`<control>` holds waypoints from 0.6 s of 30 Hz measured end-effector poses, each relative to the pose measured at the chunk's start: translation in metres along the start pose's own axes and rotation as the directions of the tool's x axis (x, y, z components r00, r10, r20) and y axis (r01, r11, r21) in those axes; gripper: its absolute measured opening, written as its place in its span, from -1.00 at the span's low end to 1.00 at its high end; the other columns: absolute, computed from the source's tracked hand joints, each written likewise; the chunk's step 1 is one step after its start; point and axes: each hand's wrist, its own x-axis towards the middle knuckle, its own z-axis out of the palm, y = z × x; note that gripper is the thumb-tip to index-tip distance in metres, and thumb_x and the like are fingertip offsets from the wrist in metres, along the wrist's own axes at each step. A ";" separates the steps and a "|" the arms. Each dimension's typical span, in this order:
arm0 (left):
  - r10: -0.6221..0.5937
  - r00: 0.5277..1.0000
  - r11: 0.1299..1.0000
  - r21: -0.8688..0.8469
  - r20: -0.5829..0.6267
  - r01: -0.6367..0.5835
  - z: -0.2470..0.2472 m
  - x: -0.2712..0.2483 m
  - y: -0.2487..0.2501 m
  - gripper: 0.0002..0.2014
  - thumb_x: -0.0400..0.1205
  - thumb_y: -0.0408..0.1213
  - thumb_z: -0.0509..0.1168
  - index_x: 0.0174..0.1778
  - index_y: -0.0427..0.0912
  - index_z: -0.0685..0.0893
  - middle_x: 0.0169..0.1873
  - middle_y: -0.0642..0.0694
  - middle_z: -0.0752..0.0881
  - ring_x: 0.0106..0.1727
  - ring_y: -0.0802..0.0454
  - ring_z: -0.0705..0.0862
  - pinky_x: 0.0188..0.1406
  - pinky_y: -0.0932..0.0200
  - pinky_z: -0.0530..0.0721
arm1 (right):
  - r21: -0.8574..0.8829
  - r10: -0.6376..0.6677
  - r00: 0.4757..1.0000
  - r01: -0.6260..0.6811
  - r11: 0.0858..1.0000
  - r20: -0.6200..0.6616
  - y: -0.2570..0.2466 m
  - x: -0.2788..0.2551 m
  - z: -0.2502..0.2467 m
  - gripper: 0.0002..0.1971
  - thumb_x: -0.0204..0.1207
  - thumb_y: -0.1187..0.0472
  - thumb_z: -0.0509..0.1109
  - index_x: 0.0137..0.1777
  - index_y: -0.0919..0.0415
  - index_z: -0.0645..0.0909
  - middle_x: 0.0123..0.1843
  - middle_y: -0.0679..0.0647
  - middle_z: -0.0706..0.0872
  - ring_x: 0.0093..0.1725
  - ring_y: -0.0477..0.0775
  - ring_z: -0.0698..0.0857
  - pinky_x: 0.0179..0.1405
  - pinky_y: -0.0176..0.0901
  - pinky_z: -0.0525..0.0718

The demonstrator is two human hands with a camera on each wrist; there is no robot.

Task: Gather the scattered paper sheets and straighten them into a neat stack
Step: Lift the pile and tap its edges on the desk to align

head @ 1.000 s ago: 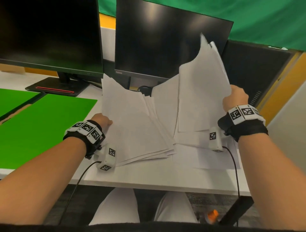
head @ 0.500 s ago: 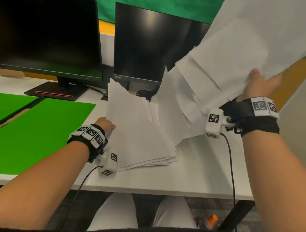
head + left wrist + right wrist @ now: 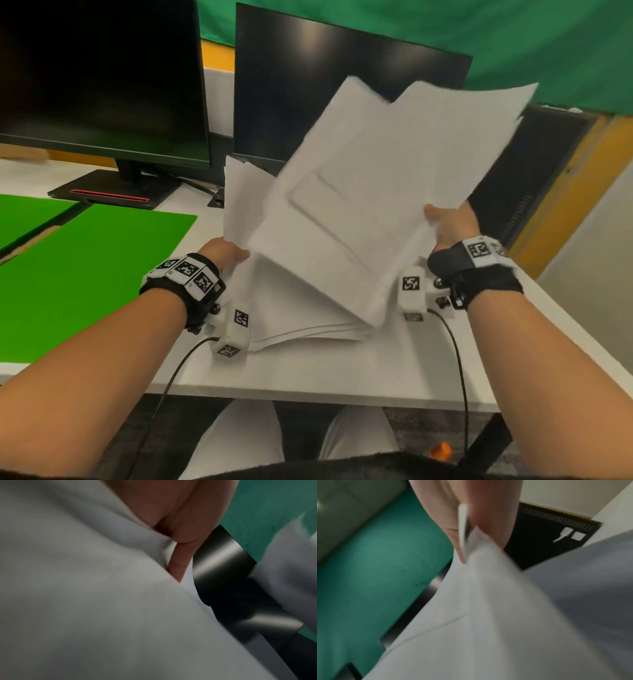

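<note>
**White sheets, two bundles, one about to land on the other**

White paper fills the middle of my view. My right hand (image 3: 451, 228) pinches the right edge of a loose, fanned bundle (image 3: 394, 192), thumb on top and fingers curled beneath; the right wrist view shows the sheet edges clamped between them. That bundle hangs tilted in the air, its long axis running from upper right down to lower left, with its low corner over the lower pile (image 3: 291, 308), which lies partly on the white desk (image 3: 342, 370). My left hand (image 3: 224, 253) holds that pile's raised left edge, fingers tucked behind the sheets; how tightly, I cannot tell. The right hand is the one that carries. I judge the lifted bundle must swing left and down onto the pile. Two dark monitors (image 3: 342, 96) stand just behind, near the paper's top corners; a green mat (image 3: 85, 274) lies to the left.
</note>
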 end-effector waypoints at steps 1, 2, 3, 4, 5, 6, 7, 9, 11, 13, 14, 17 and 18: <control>-0.004 1.000 0.999 -0.043 0.011 0.004 -0.001 0.006 -0.004 -0.51 0.56 -0.36 0.35 0.38 -0.50 0.51 0.39 -0.44 0.58 0.42 -0.38 0.56 0.45 -0.21 0.51 | -0.075 0.013 0.999 -0.011 0.997 0.035 0.011 -0.002 0.004 -0.50 0.53 0.34 0.33 0.48 0.34 0.40 0.39 0.20 0.59 0.39 0.22 0.56 0.28 -0.23 0.48; -0.011 1.000 0.996 -0.091 0.027 0.014 -0.002 0.009 -0.007 -0.50 0.54 -0.33 0.37 0.38 -0.48 0.51 0.39 -0.43 0.58 0.42 -0.38 0.56 0.45 -0.22 0.52 | -0.122 0.033 0.995 -0.021 0.992 0.098 0.022 -0.006 0.008 -0.49 0.54 0.34 0.33 0.49 0.34 0.38 0.37 0.20 0.59 0.40 0.24 0.55 0.31 -0.21 0.46; -0.020 0.999 0.990 -0.140 0.041 0.026 -0.003 0.009 -0.008 -0.49 0.54 -0.29 0.38 0.38 -0.45 0.52 0.38 -0.42 0.58 0.41 -0.37 0.56 0.45 -0.22 0.51 | -0.158 0.066 0.984 -0.039 0.987 0.166 0.032 -0.012 0.012 -0.47 0.53 0.34 0.34 0.51 0.35 0.36 0.35 0.16 0.58 0.42 0.26 0.52 0.39 -0.12 0.45; -0.027 0.998 0.977 -0.209 0.056 0.038 -0.003 0.004 -0.007 -0.49 0.57 -0.23 0.36 0.39 -0.41 0.52 0.38 -0.39 0.60 0.40 -0.36 0.58 0.45 -0.22 0.51 | -0.173 0.117 0.962 -0.075 0.982 0.247 0.042 -0.013 0.016 -0.44 0.51 0.34 0.37 0.51 0.36 0.35 0.33 0.12 0.57 0.44 0.29 0.51 0.46 0.01 0.44; -0.035 0.995 0.954 -0.294 0.095 0.062 -0.002 -0.002 -0.007 -0.52 0.60 -0.16 0.32 0.39 -0.35 0.53 0.34 -0.32 0.63 0.36 -0.33 0.60 0.43 -0.19 0.52 | -0.166 0.168 0.935 -0.121 0.979 0.311 0.054 -0.013 0.020 -0.42 0.47 0.34 0.40 0.50 0.35 0.36 0.36 0.19 0.58 0.43 0.33 0.51 0.48 0.14 0.43; -0.028 0.990 0.923 -0.377 0.136 0.078 -0.001 -0.006 -0.007 -0.55 0.63 -0.07 0.28 0.36 -0.28 0.56 0.26 -0.26 0.67 0.28 -0.28 0.64 0.36 -0.15 0.56 | -0.166 0.215 0.908 -0.164 0.972 0.360 0.068 -0.010 0.024 -0.40 0.43 0.34 0.44 0.49 0.35 0.39 0.38 0.26 0.59 0.41 0.37 0.53 0.46 0.25 0.45; -0.018 0.984 0.900 -0.427 0.175 0.092 0.001 -0.008 -0.007 -0.57 0.63 0.02 0.24 0.28 -0.20 0.61 0.15 -0.21 0.71 0.17 -0.23 0.68 0.22 -0.09 0.61 | -0.160 0.253 0.883 -0.205 0.966 0.394 0.076 -0.010 0.028 -0.38 0.39 0.34 0.47 0.48 0.34 0.41 0.39 0.32 0.59 0.38 0.38 0.55 0.43 0.31 0.46; -0.017 0.970 0.895 -0.429 0.243 0.123 0.004 -0.012 -0.009 -0.58 0.54 0.16 0.29 0.16 -0.06 0.64 0.02 -0.16 0.77 0.04 -0.17 0.72 0.00 -0.03 0.66 | -0.130 0.271 0.847 -0.238 0.963 0.457 0.089 -0.013 0.041 -0.33 0.31 0.32 0.52 0.46 0.32 0.44 0.37 0.35 0.60 0.35 0.39 0.58 0.41 0.34 0.47; -0.015 0.958 0.911 -0.391 0.286 0.131 0.005 -0.013 -0.013 -0.48 0.43 0.09 0.45 0.24 -0.09 0.64 0.08 -0.22 0.78 0.12 -0.23 0.73 0.15 -0.12 0.67 | -0.136 0.262 0.804 -0.224 0.965 0.534 0.088 -0.029 0.057 -0.28 0.24 0.31 0.56 0.45 0.32 0.45 0.36 0.35 0.61 0.33 0.38 0.59 0.39 0.34 0.49; -0.043 0.951 0.953 -0.272 0.307 0.131 0.007 -0.010 -0.014 -0.45 0.44 -0.18 0.49 0.34 -0.25 0.60 0.19 -0.29 0.74 0.23 -0.30 0.70 0.33 -0.20 0.60 | -0.296 0.287 0.732 -0.121 0.947 0.618 0.089 -0.040 0.071 -0.19 0.15 0.16 0.62 0.45 0.24 0.46 0.36 0.27 0.63 0.33 0.31 0.60 0.40 0.28 0.51; -0.047 0.955 0.971 -0.211 0.294 0.113 0.006 -0.007 -0.014 -0.50 0.47 -0.33 0.46 0.34 -0.35 0.59 0.23 -0.31 0.71 0.27 -0.31 0.67 0.39 -0.20 0.56 | -0.387 0.307 0.700 -0.048 0.921 0.645 0.089 -0.042 0.074 -0.20 0.17 0.07 0.62 0.45 0.21 0.47 0.37 0.23 0.63 0.34 0.28 0.60 0.41 0.25 0.50; -0.032 0.967 0.979 -0.189 0.253 0.082 -0.008 0.002 -0.018 -0.56 0.39 -0.46 0.44 0.22 -0.36 0.62 0.24 -0.36 0.68 0.29 -0.34 0.63 0.44 -0.22 0.50 | -0.465 0.345 0.761 -0.065 0.883 0.549 0.073 -0.031 0.062 -0.42 0.41 -0.07 0.46 0.35 0.25 0.55 0.37 0.24 0.63 0.36 0.31 0.59 0.44 0.16 0.49; -0.041 0.971 0.976 -0.200 0.237 0.090 -0.016 0.005 -0.021 -0.52 0.32 -0.42 0.47 0.19 -0.34 0.64 0.24 -0.36 0.68 0.28 -0.35 0.63 0.44 -0.25 0.51 | -0.513 0.343 0.823 -0.073 0.855 0.454 0.068 -0.023 0.049 -0.45 0.49 -0.06 0.39 0.38 0.28 0.53 0.42 0.26 0.59 0.40 0.30 0.55 0.46 0.08 0.46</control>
